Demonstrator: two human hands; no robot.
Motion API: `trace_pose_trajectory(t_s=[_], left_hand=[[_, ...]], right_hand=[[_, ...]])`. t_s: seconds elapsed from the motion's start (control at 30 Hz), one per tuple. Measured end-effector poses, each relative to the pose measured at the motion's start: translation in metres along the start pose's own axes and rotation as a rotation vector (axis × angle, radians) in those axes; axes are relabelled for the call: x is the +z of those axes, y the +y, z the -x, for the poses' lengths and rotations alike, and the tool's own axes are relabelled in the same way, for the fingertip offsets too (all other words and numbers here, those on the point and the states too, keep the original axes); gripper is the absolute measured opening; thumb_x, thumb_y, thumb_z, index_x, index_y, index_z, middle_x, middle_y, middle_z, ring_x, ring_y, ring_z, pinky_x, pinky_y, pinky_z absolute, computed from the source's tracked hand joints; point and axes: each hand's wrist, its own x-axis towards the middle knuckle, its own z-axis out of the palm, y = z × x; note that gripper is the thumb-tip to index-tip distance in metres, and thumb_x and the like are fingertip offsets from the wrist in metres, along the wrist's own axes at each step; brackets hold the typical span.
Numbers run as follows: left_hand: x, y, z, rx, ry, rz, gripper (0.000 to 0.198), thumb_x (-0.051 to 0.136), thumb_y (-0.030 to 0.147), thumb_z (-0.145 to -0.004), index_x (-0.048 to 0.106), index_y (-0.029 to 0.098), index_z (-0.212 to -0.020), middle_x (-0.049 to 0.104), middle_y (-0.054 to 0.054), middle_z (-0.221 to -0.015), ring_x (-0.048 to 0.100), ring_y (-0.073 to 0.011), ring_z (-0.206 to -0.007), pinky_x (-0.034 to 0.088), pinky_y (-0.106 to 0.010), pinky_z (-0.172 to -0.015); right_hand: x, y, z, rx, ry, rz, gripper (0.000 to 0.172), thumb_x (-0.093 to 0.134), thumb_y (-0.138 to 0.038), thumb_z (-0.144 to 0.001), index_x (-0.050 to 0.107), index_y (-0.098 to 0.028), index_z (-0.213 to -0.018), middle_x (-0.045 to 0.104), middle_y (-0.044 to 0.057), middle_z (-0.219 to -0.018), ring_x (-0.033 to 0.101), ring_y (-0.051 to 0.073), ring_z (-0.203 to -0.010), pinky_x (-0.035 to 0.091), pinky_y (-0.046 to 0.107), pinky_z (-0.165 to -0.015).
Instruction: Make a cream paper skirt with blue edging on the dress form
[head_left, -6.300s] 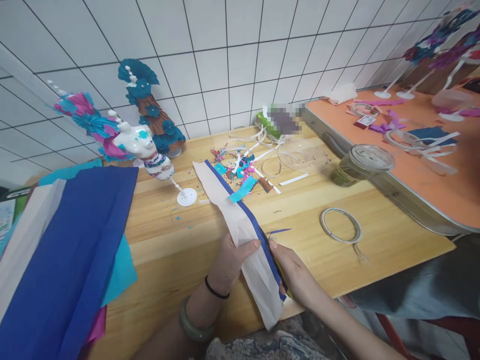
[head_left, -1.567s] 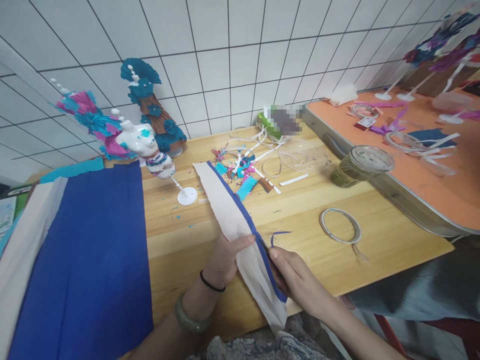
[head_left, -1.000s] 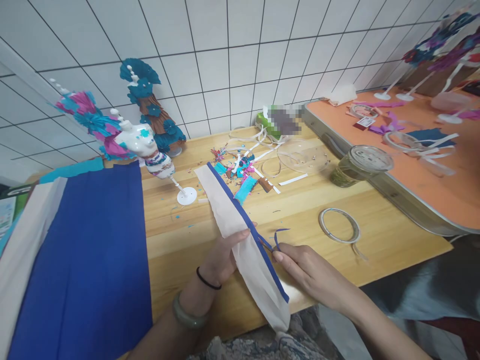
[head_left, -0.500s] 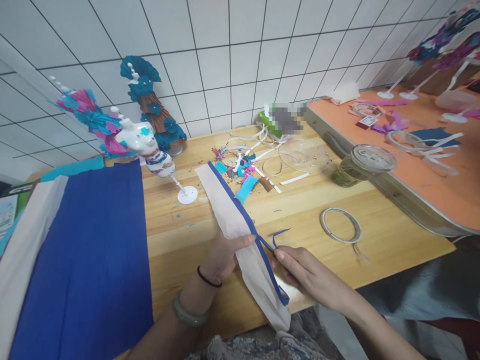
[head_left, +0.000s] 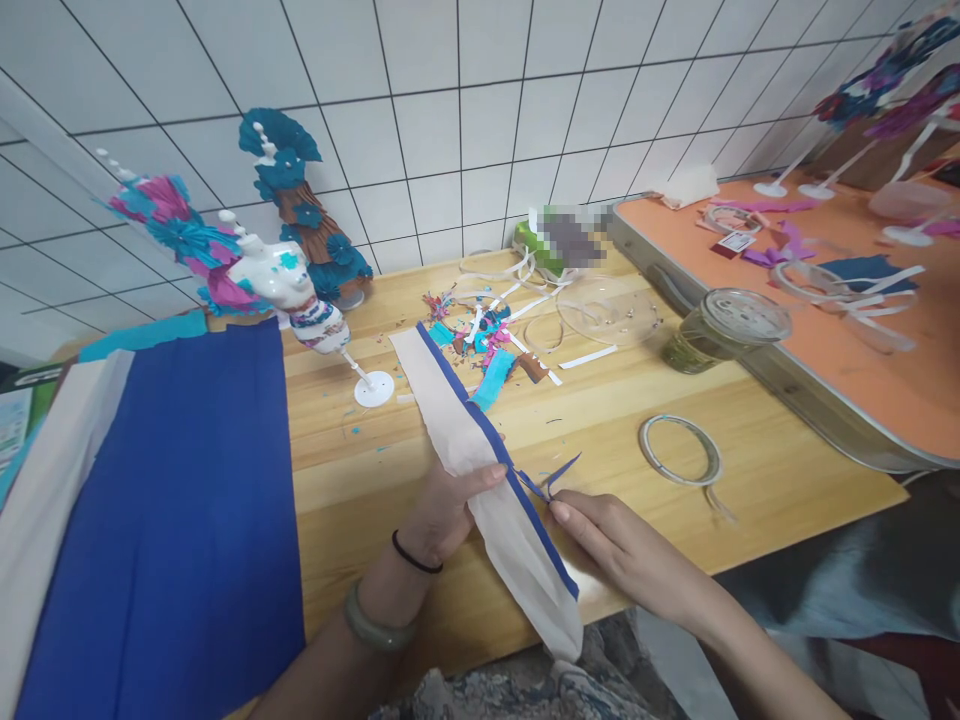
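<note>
A long strip of white crepe paper [head_left: 450,400] with a dark blue edge runs from the table's middle down over its front edge. My left hand [head_left: 446,510] grips the strip from the left, thumb on top. My right hand [head_left: 615,545] lies on the strip's blue side, fingers pressed together. Its fingertips pinch the base of a thin blue sliver [head_left: 562,470] that curls up off the blue edge. The strip hides my right hand's thumb.
A large dark blue paper sheet [head_left: 172,520] covers the table's left. A small white mannequin [head_left: 289,290] stands on a stand behind it. Paper scraps [head_left: 487,345], a tape ring [head_left: 681,450], a lidded jar [head_left: 724,330] and an orange table [head_left: 825,350] lie to the right.
The blue sliver has lengthened and lifted off the strip's edge. My right hand slid out from under the strip to its right side. My left hand kept its grip.
</note>
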Motion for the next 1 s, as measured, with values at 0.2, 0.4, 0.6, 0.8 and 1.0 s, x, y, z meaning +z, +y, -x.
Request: trace_pose_trajectory(t_s=[0.2, 0.4, 0.6, 0.8, 1.0], left_hand=[[0.001, -0.005, 0.001, 0.052, 0.002, -0.082, 0.045, 0.074, 0.016, -0.066, 0.062, 0.019, -0.110, 0.068, -0.008, -0.112, 0.062, -0.0258, -0.103, 0.050, -0.038, -0.089], [0.004, -0.007, 0.002, 0.095, 0.006, -0.114, 0.038, 0.073, 0.018, -0.068, 0.065, 0.025, -0.104, 0.069, -0.004, -0.110, 0.062, -0.0257, -0.103, 0.048, -0.041, -0.091], [0.003, -0.012, 0.001, 0.094, 0.079, -0.145, 0.039, 0.076, 0.018, -0.064, 0.065, 0.024, -0.101, 0.070, -0.004, -0.107, 0.063, -0.0250, -0.100, 0.048, -0.041, -0.091], [0.003, -0.014, 0.001, 0.088, 0.143, -0.173, 0.043, 0.079, 0.019, -0.060, 0.065, 0.019, -0.100, 0.071, -0.005, -0.101, 0.065, -0.0225, -0.093, 0.050, -0.036, -0.085], [0.003, -0.014, 0.001, 0.072, 0.134, -0.140, 0.038, 0.079, 0.018, -0.060, 0.067, 0.016, -0.096, 0.072, -0.006, -0.098, 0.065, -0.0218, -0.089, 0.051, -0.036, -0.084]], right_hand=[[0.010, 0.002, -0.001, 0.035, 0.002, -0.216, 0.044, 0.025, -0.048, -0.096, 0.036, -0.021, -0.064, 0.037, -0.005, -0.054, 0.037, 0.011, -0.052, 0.032, 0.024, -0.055], [0.019, 0.000, -0.006, 0.050, 0.069, -0.250, 0.046, 0.026, -0.048, -0.096, 0.037, -0.020, -0.061, 0.041, -0.004, -0.052, 0.042, 0.011, -0.052, 0.035, 0.024, -0.057], [0.027, 0.001, -0.013, 0.089, 0.118, -0.313, 0.046, 0.028, -0.051, -0.094, 0.040, -0.021, -0.061, 0.041, -0.005, -0.048, 0.042, 0.011, -0.049, 0.035, 0.023, -0.053], [0.029, -0.003, -0.017, 0.106, 0.140, -0.334, 0.046, 0.029, -0.055, -0.092, 0.044, -0.021, -0.065, 0.040, -0.006, -0.045, 0.042, 0.011, -0.044, 0.035, 0.024, -0.049], [0.032, -0.004, -0.018, 0.140, 0.152, -0.358, 0.049, 0.028, -0.058, -0.091, 0.041, -0.021, -0.062, 0.039, -0.006, -0.043, 0.041, 0.011, -0.041, 0.034, 0.023, -0.044]])
